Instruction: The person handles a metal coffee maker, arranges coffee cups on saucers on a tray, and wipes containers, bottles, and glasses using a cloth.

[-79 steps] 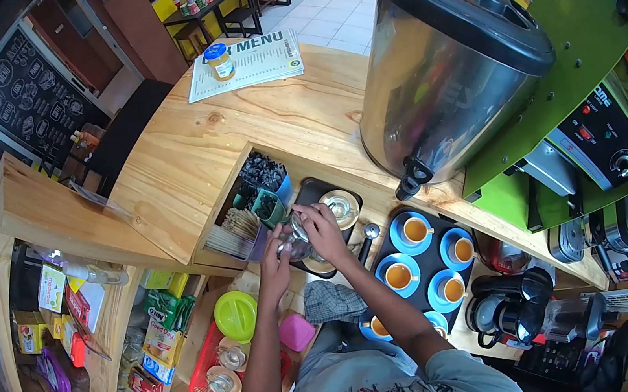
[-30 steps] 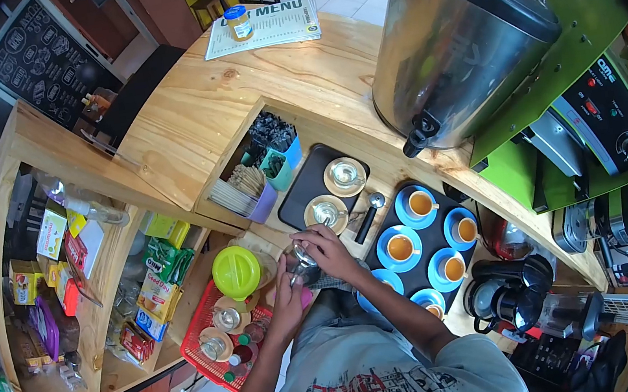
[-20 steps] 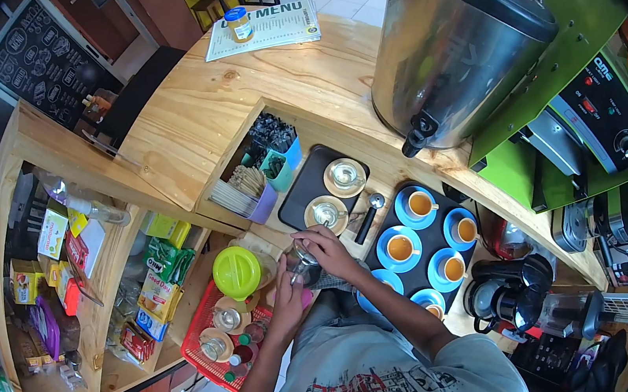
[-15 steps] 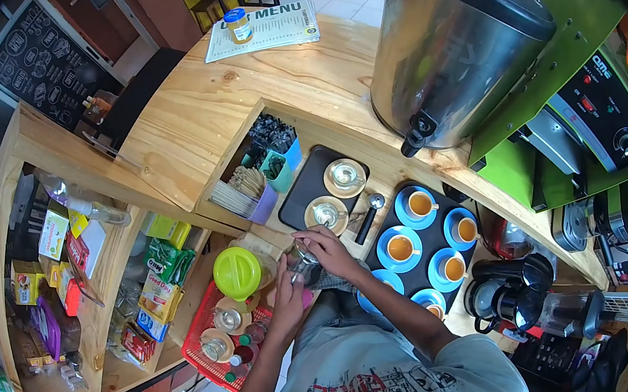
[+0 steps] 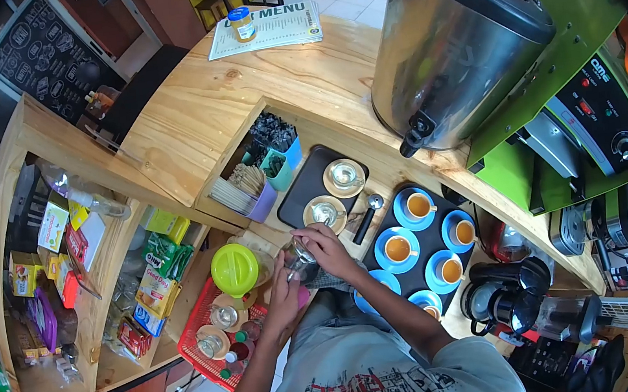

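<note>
My left hand point(image 5: 285, 288) and my right hand point(image 5: 324, 252) are both closed around a shiny silver-grey container point(image 5: 303, 265), close to my body. My left hand grips its near left side, and my right fingers lie over its top and right side. Whether it is a jar or a metal jug cannot be made out. Just beyond, a black tray point(image 5: 299, 192) carries two glass cups on saucers. A spoon or scoop with a black handle point(image 5: 365, 225) lies to its right. At the left stands a jug with a lime-green lid point(image 5: 235, 271).
Right of my hands, a dark tray point(image 5: 412, 264) holds several filled cups on blue saucers. A red basket point(image 5: 198, 289) with cups and bottles sits at the left. A large steel dispenser point(image 5: 451, 59), a green-framed machine point(image 5: 595, 103) and a coffee maker point(image 5: 505, 290) stand at the right.
The view has shifted very slightly. My hands stay on the container, with only a small movement of the fingers; everything else stays in place.
</note>
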Tool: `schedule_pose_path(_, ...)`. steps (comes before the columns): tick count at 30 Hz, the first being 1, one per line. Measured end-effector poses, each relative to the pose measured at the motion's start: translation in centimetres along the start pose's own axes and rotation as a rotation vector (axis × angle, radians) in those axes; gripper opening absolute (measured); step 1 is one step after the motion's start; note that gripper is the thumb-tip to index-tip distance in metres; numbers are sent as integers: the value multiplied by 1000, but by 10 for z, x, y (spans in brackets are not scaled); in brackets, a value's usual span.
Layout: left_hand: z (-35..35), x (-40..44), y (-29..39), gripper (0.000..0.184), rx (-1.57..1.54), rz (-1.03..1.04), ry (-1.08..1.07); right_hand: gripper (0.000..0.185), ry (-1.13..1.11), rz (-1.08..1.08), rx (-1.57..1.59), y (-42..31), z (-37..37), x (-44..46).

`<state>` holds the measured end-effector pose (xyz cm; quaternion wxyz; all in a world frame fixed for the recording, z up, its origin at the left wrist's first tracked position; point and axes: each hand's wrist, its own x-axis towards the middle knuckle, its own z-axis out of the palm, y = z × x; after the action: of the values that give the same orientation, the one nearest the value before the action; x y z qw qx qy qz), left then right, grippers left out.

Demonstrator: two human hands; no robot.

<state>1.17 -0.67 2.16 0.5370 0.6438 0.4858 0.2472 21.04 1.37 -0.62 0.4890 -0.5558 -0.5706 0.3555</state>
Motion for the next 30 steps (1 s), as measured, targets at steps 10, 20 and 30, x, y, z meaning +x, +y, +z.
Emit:
schedule_pose_path(10,-3,-18,15,20,-102,7,-10,31,9,-108,-138,-30,-4,-6)
schedule_pose_path(20,-4,-52,27,28,-129,151,45,32,-7,-182,-246,-96,-16,-20)
schedule_pose_path(30,-46,-113,60,21,-94,198,38,33,-69,-240,-300,-174,4,-40)
